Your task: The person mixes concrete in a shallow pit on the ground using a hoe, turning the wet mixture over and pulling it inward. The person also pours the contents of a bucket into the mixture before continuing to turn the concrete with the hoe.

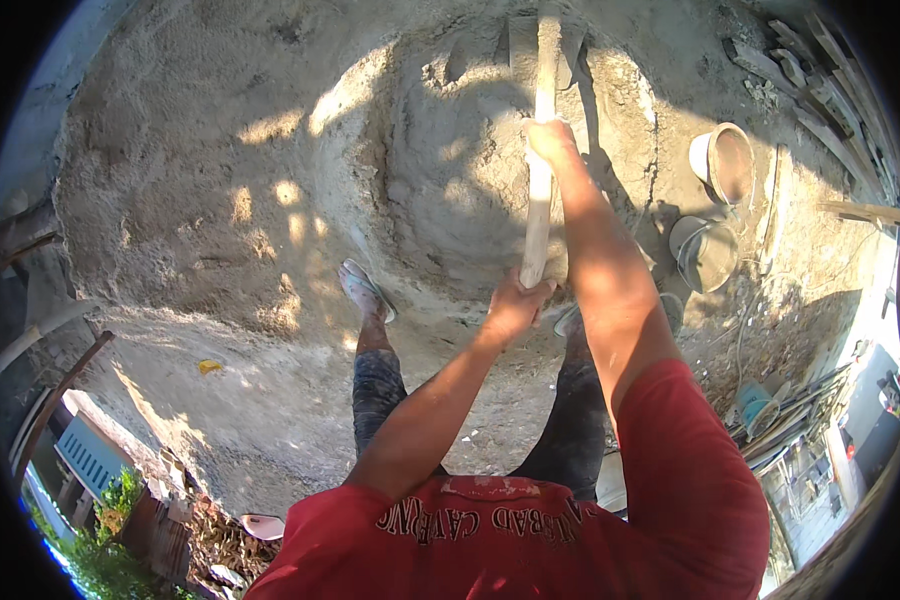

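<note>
A long pale wooden handle [540,200] runs up the middle of the head view to a flat grey metal blade [523,45], partly cut off at the top edge; it looks like a hoe. My left hand [515,303] is closed around the lower end of the handle. Farther up, my right hand [552,138] wraps round it with the arm stretched out. The blade sits at the far side of a round bed of wet grey mortar [440,170], ringed by a raised rim. How deep the blade reaches into the mix is unclear.
Two buckets, one upright-looking pale bucket [727,163] and a darker one [707,254], stand at the right. Wooden planks [840,110] are piled far right. My sandalled left foot [366,290] is by the mortar's near rim. A blue crate [90,455] lies lower left.
</note>
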Available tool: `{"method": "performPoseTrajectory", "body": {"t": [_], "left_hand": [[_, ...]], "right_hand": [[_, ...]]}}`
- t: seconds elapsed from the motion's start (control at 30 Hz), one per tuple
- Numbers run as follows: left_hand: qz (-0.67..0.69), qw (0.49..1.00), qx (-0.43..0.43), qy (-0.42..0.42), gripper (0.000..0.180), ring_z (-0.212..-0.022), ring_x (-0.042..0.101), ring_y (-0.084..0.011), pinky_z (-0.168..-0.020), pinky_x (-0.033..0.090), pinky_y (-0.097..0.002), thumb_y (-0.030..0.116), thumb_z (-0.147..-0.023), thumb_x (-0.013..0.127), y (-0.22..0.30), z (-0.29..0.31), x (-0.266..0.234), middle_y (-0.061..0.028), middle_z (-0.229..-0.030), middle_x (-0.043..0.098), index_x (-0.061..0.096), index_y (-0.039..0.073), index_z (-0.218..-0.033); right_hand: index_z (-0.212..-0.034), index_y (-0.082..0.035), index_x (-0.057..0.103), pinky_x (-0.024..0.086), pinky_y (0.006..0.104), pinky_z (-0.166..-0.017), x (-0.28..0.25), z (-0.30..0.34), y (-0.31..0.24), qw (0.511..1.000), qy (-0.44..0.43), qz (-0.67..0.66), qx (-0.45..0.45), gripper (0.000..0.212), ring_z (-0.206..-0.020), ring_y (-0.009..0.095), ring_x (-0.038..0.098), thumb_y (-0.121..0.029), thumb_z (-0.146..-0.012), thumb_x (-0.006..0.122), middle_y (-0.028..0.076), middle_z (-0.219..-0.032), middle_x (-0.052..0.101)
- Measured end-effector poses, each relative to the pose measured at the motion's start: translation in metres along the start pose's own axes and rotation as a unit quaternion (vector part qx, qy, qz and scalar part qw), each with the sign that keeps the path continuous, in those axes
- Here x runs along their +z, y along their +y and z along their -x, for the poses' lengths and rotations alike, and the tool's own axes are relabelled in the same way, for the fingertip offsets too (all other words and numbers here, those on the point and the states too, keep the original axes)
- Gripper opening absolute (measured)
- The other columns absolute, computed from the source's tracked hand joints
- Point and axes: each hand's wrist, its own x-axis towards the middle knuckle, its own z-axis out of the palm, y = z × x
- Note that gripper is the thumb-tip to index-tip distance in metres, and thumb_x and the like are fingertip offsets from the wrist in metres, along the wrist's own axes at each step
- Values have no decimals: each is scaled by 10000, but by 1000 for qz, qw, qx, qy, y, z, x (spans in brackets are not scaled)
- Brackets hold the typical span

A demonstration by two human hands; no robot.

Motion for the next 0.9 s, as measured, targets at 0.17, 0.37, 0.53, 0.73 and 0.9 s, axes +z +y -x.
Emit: {"method": "performPoseTrajectory", "body": {"t": [0.17, 0.37, 0.53, 0.73, 0.9], "left_hand": [[109, 992, -63, -15, 311, -523, 457, -102, -426, 388, -269, 204, -927, 692, 13, 73, -5, -5, -726, 496, 515, -1, -1080], [139, 982, -121, -37, 245, -588, 438, -92, -466, 381, -256, 233, -959, 645, 61, 167, -23, 17, -712, 454, 534, 33, -1047], [399, 905, -120, -84, 217, -614, 476, -104, -492, 395, -246, 256, -984, 613, 164, 208, 57, -42, -808, 530, 535, 87, -1097], [372, 898, -165, -171, 296, -568, 480, -79, -467, 384, -217, 371, -1003, 595, 183, 256, 194, -31, -810, 554, 481, 132, -1136], [276, 903, -207, -257, 319, -574, 476, -86, -487, 394, -244, 448, -1026, 515, 161, 292, 301, -10, -874, 537, 521, 146, -1127]], "right_hand": [[-992, 75, 652, 558, 406, -606, 52, 8, 69, 993, -86, -76, 30, 418, -660, 264, 668, -331, -892, 663, 154, -789, 666], [-941, -27, 612, 514, 317, -521, 64, 102, 65, 922, -134, -305, 197, 225, -570, 189, 598, -244, -918, 670, 60, -705, 589], [-911, -31, 602, 446, 276, -507, -44, 150, 49, 824, -255, -506, 29, 231, -568, 153, 566, -258, -953, 610, 50, -688, 580], [-985, -11, 555, 492, 242, -607, -134, 187, 125, 706, -262, -658, -12, 150, -663, 129, 562, -155, -962, 590, 40, -750, 547], [-1058, 11, 512, 539, 222, -751, -245, 230, 190, 525, -317, -778, 137, 183, -782, 124, 596, -88, -946, 616, 56, -844, 542]]}}
